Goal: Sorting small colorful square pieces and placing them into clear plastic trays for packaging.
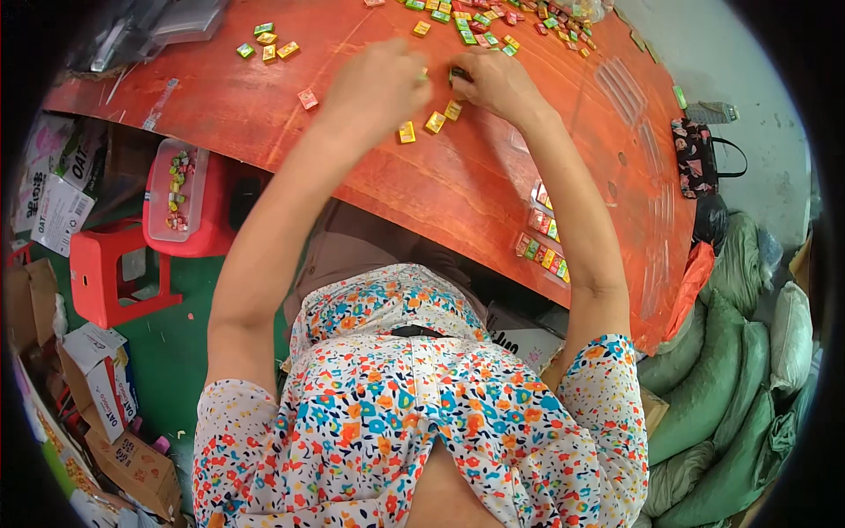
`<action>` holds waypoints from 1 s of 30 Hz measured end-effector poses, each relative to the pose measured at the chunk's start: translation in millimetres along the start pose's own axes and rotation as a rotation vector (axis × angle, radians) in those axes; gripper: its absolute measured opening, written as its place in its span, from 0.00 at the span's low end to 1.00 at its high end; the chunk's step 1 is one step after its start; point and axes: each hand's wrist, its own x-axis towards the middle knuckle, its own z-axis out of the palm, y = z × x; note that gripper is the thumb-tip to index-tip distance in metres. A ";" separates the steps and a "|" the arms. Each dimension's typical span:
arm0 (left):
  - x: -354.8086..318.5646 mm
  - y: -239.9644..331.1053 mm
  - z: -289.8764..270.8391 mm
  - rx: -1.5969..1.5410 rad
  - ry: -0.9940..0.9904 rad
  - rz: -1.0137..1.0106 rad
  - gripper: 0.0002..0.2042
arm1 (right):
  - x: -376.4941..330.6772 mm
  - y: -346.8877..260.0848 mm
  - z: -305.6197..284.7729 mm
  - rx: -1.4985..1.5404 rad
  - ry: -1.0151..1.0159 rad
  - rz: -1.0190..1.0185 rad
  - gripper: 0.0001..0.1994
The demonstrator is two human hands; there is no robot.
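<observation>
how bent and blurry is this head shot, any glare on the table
Head view: strong fisheye, the red wooden table edge bows in a curve and the corners go black; both hands, left hand and right hand, look slightly motion-blurred; light is soft and even, with only a faint sheen on the table, no hard glare.

Both arms stretch out over the red table (458, 176). The left hand (380, 81) and right hand (495, 81) meet fingertip to fingertip over a small green packet (458, 74); three yellow packets (430, 123) lie just beneath them. A heap of coloured packets (493, 22) sits beyond, and a red stool (110, 273) stands left.
</observation>
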 end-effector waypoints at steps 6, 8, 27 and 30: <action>-52.7 -40.3 -52.0 0.062 -0.043 -0.143 0.08 | -11.2 -26.6 -9.9 0.311 0.086 -0.044 0.14; -59.8 -44.4 -46.7 0.081 -0.042 -0.120 0.08 | -10.5 -38.8 -6.6 0.225 0.085 -0.090 0.14; -69.5 -40.1 -37.3 0.026 0.082 -0.061 0.10 | 22.0 -16.3 7.6 0.144 0.154 -0.248 0.14; -56.7 -31.7 -24.9 0.030 0.054 -0.049 0.11 | 32.7 -16.0 8.7 0.077 -0.018 -0.237 0.13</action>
